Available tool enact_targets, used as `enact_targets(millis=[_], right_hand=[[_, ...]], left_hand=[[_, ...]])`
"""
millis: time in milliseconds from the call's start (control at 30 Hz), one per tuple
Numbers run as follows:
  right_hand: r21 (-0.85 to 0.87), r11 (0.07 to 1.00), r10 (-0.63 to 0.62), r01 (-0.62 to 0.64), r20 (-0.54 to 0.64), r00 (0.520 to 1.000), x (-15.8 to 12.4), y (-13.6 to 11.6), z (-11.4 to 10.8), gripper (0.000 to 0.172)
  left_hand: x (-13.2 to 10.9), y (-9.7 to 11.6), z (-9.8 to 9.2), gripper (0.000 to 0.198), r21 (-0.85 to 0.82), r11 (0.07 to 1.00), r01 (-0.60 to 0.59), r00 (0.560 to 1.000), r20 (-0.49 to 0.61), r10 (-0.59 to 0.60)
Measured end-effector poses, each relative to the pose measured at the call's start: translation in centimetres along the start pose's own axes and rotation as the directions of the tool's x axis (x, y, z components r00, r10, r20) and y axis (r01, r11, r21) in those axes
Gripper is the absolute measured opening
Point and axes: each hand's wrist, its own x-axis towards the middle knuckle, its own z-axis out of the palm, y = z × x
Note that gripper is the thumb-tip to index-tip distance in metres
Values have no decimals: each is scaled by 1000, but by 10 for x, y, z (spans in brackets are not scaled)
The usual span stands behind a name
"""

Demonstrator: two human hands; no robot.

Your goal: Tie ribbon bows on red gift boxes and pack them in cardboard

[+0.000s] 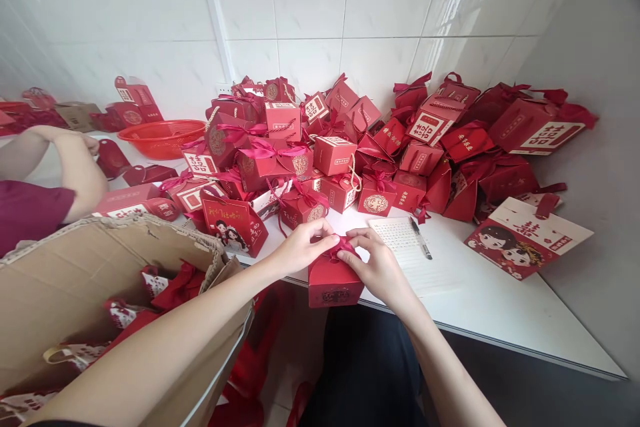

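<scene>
A red gift box [336,285] sits at the front edge of the white table, partly overhanging it. On its top is a dark pink ribbon [339,248]. My left hand [311,245] pinches the ribbon from the left, thumb and forefinger pressed together. From the right, my right hand [369,259] has its fingers closed on the same ribbon. The two hands nearly meet over the box, and the fingertips partly hide the knot.
Many red gift boxes [336,155] are heaped along the wall behind. Written paper [407,257] and a pen [421,239] lie to the right. At left are a cardboard carton [165,247], a red basket [165,140] and another person's arm [80,163].
</scene>
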Motion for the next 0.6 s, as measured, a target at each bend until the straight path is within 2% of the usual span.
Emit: enact_targets(millis=[300, 467, 600], right_hand=[[78, 997, 25, -24, -16, 1000, 1, 1, 1, 14], [105, 994, 46, -43, -22, 999, 2, 2, 1, 14], [103, 994, 31, -30, -10, 999, 0, 2, 2, 13]], left_hand=[[-1, -3, -1, 19, -7, 1000, -16, 1000, 16, 16], [-1, -4, 1, 21, -36, 999, 25, 1000, 10, -24], [-1, -2, 3, 24, -123, 989, 82, 997, 9, -81]])
